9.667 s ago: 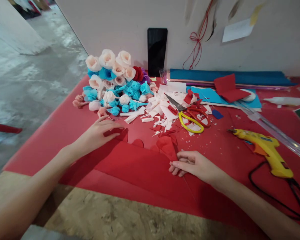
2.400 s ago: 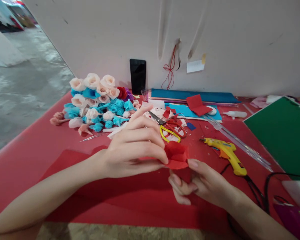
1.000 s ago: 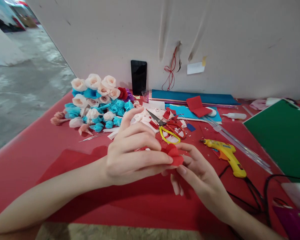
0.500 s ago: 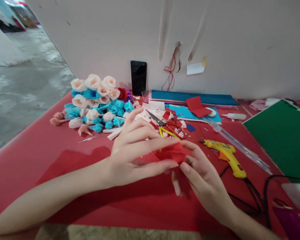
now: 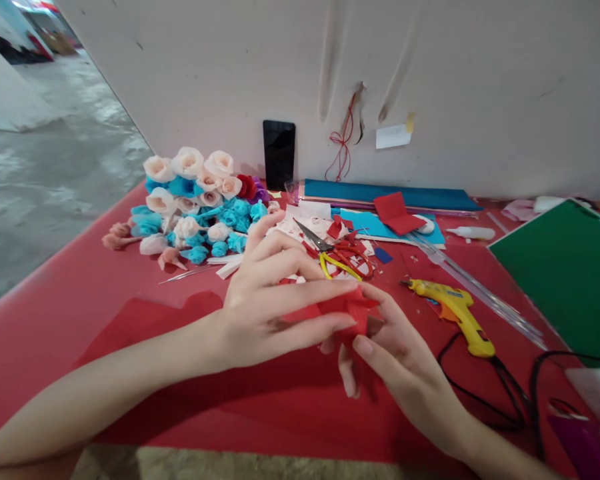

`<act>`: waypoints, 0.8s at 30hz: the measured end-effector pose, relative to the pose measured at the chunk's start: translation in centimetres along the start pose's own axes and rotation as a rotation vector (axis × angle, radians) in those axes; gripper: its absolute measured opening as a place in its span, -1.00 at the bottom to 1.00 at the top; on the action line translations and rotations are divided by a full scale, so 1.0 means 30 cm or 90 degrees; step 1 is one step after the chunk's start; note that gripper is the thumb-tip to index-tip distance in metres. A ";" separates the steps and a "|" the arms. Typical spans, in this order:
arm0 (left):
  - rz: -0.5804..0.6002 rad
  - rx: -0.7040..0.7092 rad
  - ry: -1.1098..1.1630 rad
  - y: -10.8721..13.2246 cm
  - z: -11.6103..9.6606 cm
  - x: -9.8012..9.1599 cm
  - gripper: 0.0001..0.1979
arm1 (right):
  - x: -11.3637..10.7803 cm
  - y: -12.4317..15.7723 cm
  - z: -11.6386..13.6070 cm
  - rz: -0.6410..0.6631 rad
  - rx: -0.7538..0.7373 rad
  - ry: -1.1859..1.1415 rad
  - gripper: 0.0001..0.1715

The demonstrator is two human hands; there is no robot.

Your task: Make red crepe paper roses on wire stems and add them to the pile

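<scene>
Between my hands is a piece of red crepe paper (image 5: 357, 308), gathered and curled, held above the red tabletop. My left hand (image 5: 280, 300) reaches in from the left, its thumb and index finger closed on the paper while the other fingers stay extended. From the right, my right hand (image 5: 400, 353) pinches the paper's near edge with thumb and fingers. Part of the paper is hidden behind my left fingers. Just beyond lie scissors (image 5: 325, 248) with red and yellow handles. A larger red paper sheet (image 5: 145, 327) lies under my left forearm.
Several paper flowers (image 5: 190, 207) in white, blue and pink are heaped at the back left. A black phone (image 5: 279, 155) leans on the wall. To the right lie a yellow glue gun (image 5: 455, 310) with its cord, a small white bottle (image 5: 473, 233) and a green board (image 5: 560, 280).
My right thumb has shifted slightly left and down along the paper. The paper's right edge now looks more ruffled. My left hand has hardly moved.
</scene>
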State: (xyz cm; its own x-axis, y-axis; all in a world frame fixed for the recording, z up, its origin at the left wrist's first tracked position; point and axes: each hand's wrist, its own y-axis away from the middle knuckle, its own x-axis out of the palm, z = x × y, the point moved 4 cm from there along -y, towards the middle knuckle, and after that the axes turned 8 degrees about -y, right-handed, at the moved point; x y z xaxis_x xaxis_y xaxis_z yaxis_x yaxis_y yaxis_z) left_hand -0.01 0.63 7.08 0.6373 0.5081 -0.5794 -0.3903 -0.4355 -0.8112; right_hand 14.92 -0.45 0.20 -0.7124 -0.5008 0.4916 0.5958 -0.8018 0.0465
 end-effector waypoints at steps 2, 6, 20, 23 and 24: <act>0.005 -0.022 0.036 -0.001 0.007 0.005 -0.87 | -0.005 0.003 -0.001 0.007 -0.008 -0.002 -0.63; 0.015 -0.067 0.092 0.001 0.014 0.013 -0.89 | -0.016 0.006 -0.008 0.025 -0.016 -0.023 -0.61; 0.037 -0.076 0.108 0.014 0.005 0.018 -0.87 | -0.005 0.003 -0.001 0.028 0.001 -0.013 -0.59; 0.048 -0.094 0.127 0.016 0.004 0.022 -0.87 | -0.009 0.007 -0.007 0.027 -0.001 -0.028 -0.56; 0.047 -0.090 0.121 0.016 0.002 0.023 -0.87 | -0.012 0.007 -0.009 0.020 0.001 -0.032 -0.55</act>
State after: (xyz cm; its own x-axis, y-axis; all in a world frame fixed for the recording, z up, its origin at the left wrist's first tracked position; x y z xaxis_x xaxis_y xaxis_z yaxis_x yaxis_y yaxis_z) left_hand 0.18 0.81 6.28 0.7294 0.3273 -0.6007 -0.3525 -0.5726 -0.7401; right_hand 15.19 -0.53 -0.21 -0.6736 -0.5086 0.5363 0.6182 -0.7854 0.0316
